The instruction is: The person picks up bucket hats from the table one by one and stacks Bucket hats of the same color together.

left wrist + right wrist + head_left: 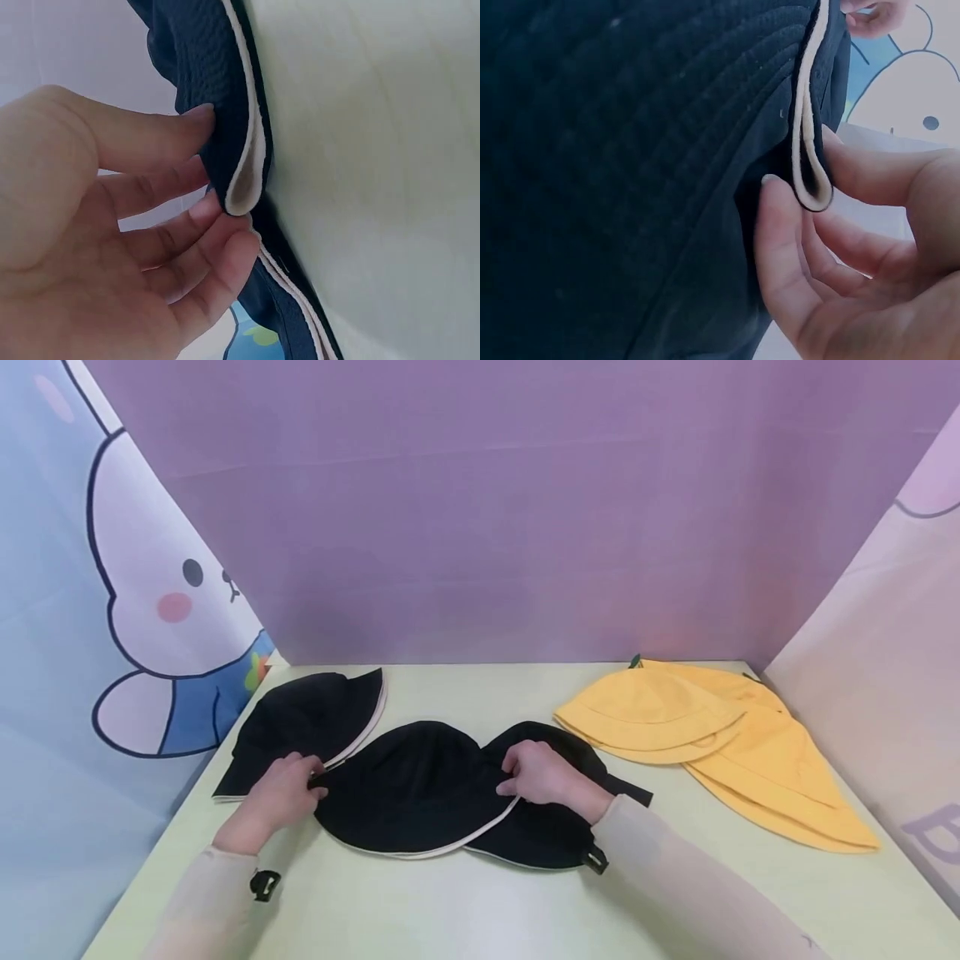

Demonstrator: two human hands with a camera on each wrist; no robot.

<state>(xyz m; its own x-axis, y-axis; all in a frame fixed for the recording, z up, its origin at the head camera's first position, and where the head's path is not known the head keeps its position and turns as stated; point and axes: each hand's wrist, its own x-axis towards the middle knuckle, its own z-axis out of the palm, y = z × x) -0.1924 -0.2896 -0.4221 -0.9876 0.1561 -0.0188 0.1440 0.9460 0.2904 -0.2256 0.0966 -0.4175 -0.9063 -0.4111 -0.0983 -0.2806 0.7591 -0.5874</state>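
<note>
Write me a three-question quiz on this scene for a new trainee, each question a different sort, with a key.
1. Multiple choice: which hat do the left hand and the right hand both hold?
A) a yellow hat
B) the middle black hat
C) the leftmost black hat

2. True or false: in the head view, the yellow hats lie to the left of the middle black hat.

3. Fill in the colour: the edge trim on the middle black hat is ____.

Key:
1. B
2. False; the yellow hats lie to its right.
3. off-white
</note>
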